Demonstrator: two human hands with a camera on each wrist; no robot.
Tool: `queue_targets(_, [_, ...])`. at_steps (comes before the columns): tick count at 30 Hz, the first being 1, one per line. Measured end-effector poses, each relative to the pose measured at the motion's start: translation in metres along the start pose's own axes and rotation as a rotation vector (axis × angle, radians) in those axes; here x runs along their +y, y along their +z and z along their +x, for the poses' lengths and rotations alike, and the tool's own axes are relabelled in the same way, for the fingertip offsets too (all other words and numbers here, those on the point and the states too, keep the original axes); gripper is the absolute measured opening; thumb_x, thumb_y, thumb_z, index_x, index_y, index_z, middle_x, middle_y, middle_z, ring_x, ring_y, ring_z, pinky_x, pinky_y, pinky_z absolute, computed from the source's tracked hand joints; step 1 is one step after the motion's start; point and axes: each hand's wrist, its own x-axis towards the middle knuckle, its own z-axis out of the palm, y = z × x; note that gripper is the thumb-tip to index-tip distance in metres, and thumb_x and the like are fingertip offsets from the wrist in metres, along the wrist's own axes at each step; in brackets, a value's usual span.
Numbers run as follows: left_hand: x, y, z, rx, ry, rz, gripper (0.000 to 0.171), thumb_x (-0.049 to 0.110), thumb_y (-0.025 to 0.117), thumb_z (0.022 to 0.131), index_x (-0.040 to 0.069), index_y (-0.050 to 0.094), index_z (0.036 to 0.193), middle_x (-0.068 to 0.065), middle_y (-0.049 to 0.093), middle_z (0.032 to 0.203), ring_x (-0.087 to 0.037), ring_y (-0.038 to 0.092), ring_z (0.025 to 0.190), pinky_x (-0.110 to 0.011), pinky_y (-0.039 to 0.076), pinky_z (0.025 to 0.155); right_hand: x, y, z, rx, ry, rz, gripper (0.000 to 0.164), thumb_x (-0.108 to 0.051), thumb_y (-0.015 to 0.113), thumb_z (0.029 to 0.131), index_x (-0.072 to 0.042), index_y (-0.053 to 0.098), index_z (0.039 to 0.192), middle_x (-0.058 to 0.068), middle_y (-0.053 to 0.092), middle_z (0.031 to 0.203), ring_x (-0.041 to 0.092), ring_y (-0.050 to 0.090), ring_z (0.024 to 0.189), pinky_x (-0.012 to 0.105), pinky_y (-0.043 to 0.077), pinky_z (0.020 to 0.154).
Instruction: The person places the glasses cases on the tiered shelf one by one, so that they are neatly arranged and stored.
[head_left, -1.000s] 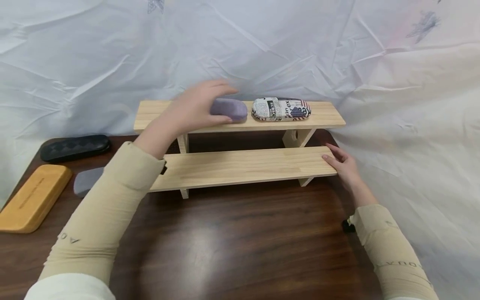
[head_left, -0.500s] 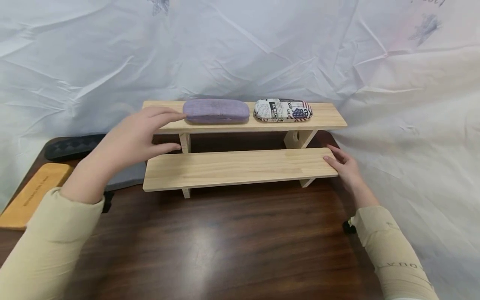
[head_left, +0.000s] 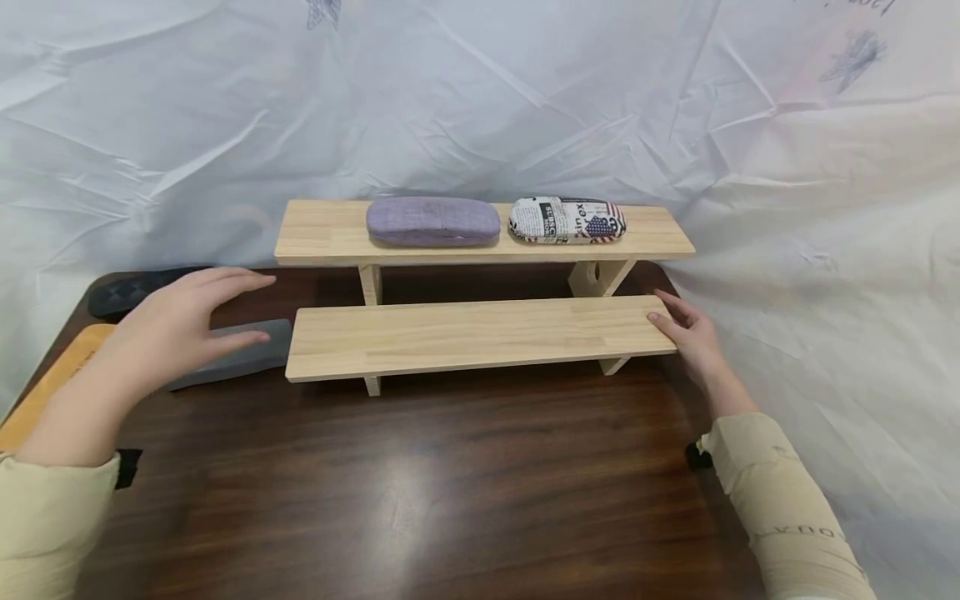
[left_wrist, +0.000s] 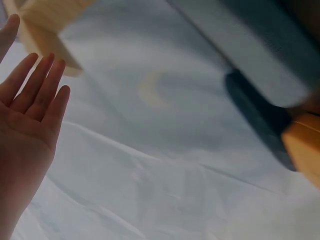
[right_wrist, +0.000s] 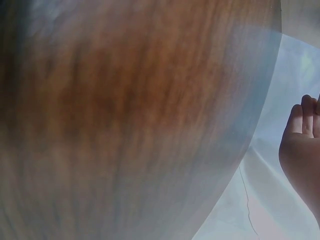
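My left hand (head_left: pixel 161 337) hovers at the left of the table, thumb and fingers spread and holding nothing. In the head view it overlaps a grey glasses case (head_left: pixel 258 343) and a black glasses case (head_left: pixel 123 293). Its palm and straight fingers show in the left wrist view. My right hand (head_left: pixel 693 337) holds the right end of the lower board of a two-tier wooden shelf (head_left: pixel 480 333), thumb on top and fingers at the end. On the upper tier lie a purple glasses case (head_left: pixel 433 221) and a newspaper-print glasses case (head_left: pixel 567 220), side by side.
An orange glasses case (head_left: pixel 56 375) lies at the left edge, partly behind my left forearm. The shelf stands on a dark brown wooden table (head_left: pixel 420 483). A wrinkled white sheet (head_left: pixel 465 92) hangs close behind the shelf and along the right side.
My left hand has left the purple case on the upper tier and moved left and down toward the grey case. The right hand has stayed on the lower board's end.
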Motion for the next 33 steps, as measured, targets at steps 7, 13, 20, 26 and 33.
queue_targets(7, [-0.036,0.018,-0.021,-0.04,-0.075,0.008,0.074,0.015,0.097,0.076,-0.003,0.064,0.14,-0.032,0.063,0.136,-0.051,0.059,0.124,-0.066,0.051,0.095,0.0,0.0,0.002,0.006,0.007,0.026,0.069,-0.022,0.072,0.103,-0.017,0.041,0.165,0.02,0.031,0.173,-0.01,0.06,0.106,0.007,0.055,0.081])
queue_targets(13, [-0.062,0.032,-0.034,-0.066,-0.122,-0.003,0.076,0.016,0.097,0.075,-0.008,0.062,0.139,-0.036,0.06,0.139,-0.054,0.056,0.125,-0.068,0.049,0.096,-0.001,0.0,0.003,0.01,0.014,-0.002,0.069,-0.024,0.072,0.104,-0.018,0.041,0.165,0.023,0.028,0.173,-0.011,0.059,0.106,0.006,0.054,0.081])
queue_targets(20, [-0.086,0.043,-0.042,-0.11,-0.185,-0.003,0.08,0.019,0.097,0.075,-0.01,0.06,0.139,-0.04,0.055,0.14,-0.057,0.053,0.125,-0.07,0.047,0.095,-0.001,0.0,0.003,0.007,0.022,0.011,0.07,-0.024,0.072,0.103,-0.018,0.04,0.165,0.023,0.028,0.173,-0.01,0.06,0.105,0.007,0.056,0.08])
queue_targets(26, [-0.101,0.049,-0.045,-0.134,-0.216,-0.007,0.081,0.02,0.097,0.076,-0.011,0.058,0.14,-0.041,0.054,0.141,-0.059,0.052,0.126,-0.072,0.046,0.096,-0.001,0.0,0.002,0.008,0.023,0.025,0.069,-0.023,0.072,0.103,-0.019,0.042,0.165,0.022,0.027,0.174,-0.011,0.06,0.106,0.007,0.055,0.08])
queue_targets(33, [-0.111,0.055,-0.047,-0.192,-0.233,0.031,0.082,0.022,0.096,0.077,-0.015,0.057,0.139,-0.043,0.052,0.141,-0.061,0.052,0.124,-0.075,0.046,0.097,-0.001,0.001,0.001,0.01,0.012,0.016,0.068,-0.023,0.072,0.103,-0.017,0.042,0.165,0.021,0.03,0.172,-0.01,0.061,0.106,0.007,0.056,0.08])
